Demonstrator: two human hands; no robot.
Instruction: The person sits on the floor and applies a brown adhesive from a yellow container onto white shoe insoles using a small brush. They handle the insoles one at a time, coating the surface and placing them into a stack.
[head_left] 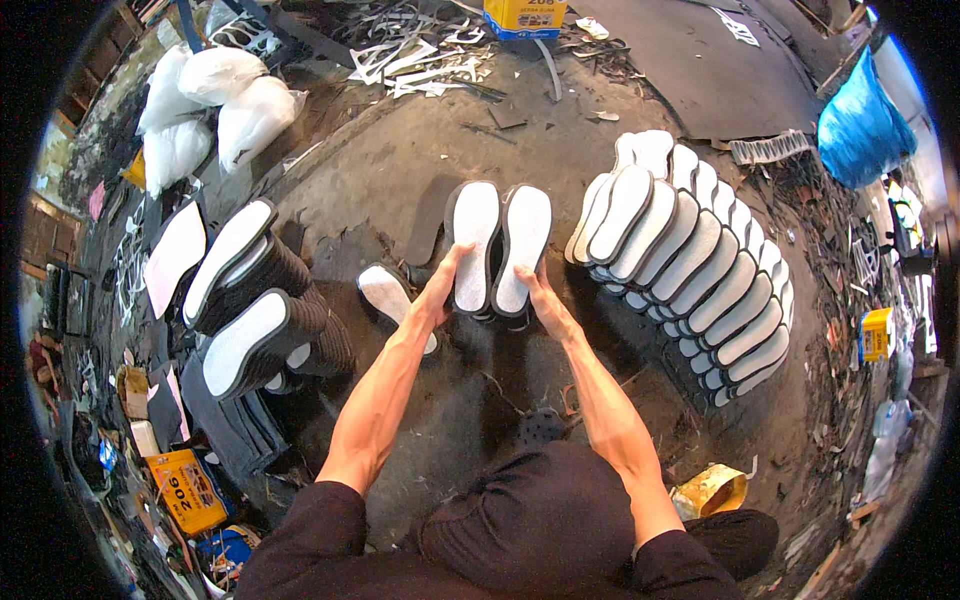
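Observation:
Before me in the middle are two white-topped shoe soles with dark edges, a left sole (475,230) and a right sole (526,225), side by side with toes pointing away. My left hand (447,285) grips the left sole's outer side, thumb on the white top. On the other side, my right hand (543,298) clasps the right sole the same way. Dark edges show below their heels; how many layers lie there I cannot tell. Close to my left hand lies another white sole (384,292), partly behind my forearm. A dark flat sole piece (432,215) rests beyond it.
On the right, a long curved row of white-topped soles (690,265) leans in overlapping layers. Tall sole stacks (245,345) stand at left. White bags (215,100), a blue bag (865,125), yellow cans (188,490) and scraps (420,60) lie around the dirty floor.

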